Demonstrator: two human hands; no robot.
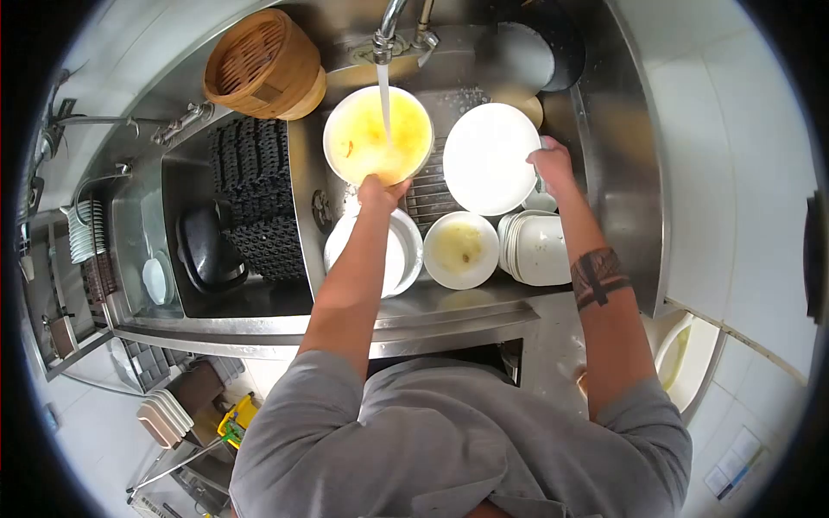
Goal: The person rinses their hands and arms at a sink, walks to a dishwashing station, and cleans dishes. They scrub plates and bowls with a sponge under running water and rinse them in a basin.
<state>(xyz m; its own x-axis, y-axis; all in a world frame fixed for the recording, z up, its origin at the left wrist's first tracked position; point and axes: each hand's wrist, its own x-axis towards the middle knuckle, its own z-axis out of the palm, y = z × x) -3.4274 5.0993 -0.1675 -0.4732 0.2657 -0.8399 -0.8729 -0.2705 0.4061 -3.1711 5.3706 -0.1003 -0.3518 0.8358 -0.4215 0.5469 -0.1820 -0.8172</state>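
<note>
My left hand [382, 192] grips the near rim of a white bowl [380, 134] with yellow liquid in it, held under the running faucet [385, 45]. Water falls straight into the bowl. On the right, my right hand [551, 162] is closed on the edge of a round white plate [490, 160], tilted over the sink [604, 173]. Below my left forearm sit stacked white bowls [406, 250]. Nearer me are a white bowl with yellowish residue [461, 250] and a stack of white rectangular dishes [540, 250]. A cup [540, 200] is partly hidden behind the plate.
A bamboo steamer [263, 65] stands at the back left corner. The left basin holds black textured mats [255, 198] and a black container [207, 246]. At the back right a dark pan [561, 52] leans by the wall. A white tub [691, 363] is at lower right.
</note>
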